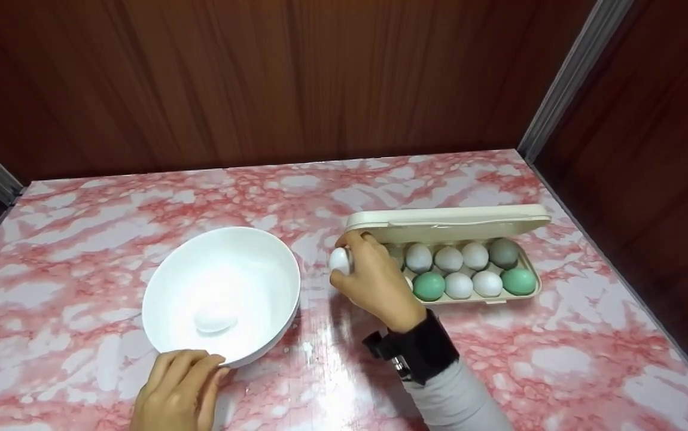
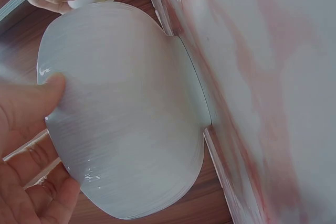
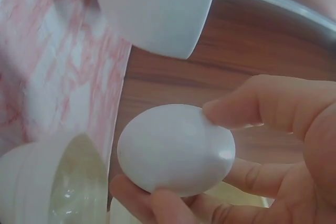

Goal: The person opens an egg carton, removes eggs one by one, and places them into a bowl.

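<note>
My right hand point(image 1: 380, 278) pinches a white egg point(image 3: 176, 149) between thumb and fingertips, at the left end of an egg carton point(image 1: 448, 216). The carton's cream lid stands partly raised, and the hand hides the compartments at that end. At the near rim of a white bowl point(image 1: 161, 281), my left hand point(image 1: 175, 389) grips the edge, its thumb point(image 2: 34, 100) against the outside. Inside the bowl lies another white egg point(image 1: 215, 321), faint against the bright bottom.
White, grey and green eggs sit in two rows in the carton, including a green egg point(image 1: 518, 281) at its right end. A red-and-white marbled table point(image 1: 296, 185) bears everything. Brown wood panels point(image 1: 320, 78) with metal corner strips rise behind and at the sides.
</note>
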### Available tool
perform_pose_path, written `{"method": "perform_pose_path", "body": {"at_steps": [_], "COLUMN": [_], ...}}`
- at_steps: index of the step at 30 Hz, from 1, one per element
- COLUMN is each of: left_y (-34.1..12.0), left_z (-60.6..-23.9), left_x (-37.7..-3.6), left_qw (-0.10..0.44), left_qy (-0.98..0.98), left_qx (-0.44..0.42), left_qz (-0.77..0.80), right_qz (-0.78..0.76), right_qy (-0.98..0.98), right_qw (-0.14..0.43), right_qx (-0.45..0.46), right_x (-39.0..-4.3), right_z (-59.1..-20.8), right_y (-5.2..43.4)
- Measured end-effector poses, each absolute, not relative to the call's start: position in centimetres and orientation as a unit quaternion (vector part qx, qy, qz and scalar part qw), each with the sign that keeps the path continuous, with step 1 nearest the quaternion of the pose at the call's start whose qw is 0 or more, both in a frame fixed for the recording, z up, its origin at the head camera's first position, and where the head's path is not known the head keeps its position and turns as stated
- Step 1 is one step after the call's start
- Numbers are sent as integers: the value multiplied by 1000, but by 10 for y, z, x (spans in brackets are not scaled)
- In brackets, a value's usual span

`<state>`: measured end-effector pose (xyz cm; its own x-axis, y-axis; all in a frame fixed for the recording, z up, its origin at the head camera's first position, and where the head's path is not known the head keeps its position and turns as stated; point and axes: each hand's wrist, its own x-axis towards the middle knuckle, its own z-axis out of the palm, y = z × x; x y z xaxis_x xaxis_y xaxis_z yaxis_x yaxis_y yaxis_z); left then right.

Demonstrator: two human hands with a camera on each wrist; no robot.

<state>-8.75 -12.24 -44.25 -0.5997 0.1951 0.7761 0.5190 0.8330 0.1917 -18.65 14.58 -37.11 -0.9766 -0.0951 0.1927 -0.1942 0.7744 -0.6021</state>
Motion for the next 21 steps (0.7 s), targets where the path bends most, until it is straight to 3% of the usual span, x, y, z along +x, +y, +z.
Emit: {"method": "perform_pose_path", "body": {"at_steps": [21], "left_y": [-126], "left_z": [-445], "left_x": [-90], "left_qw": [412], "left_qy": [-861], "left_qx": [-216], "left_qz": [-205], "right_qz": [375], "right_qy": [-918], "right_qw": [56], "right_qx": [121], "right_x": [-169], "right_z": [-351], "right_y": [117]}}
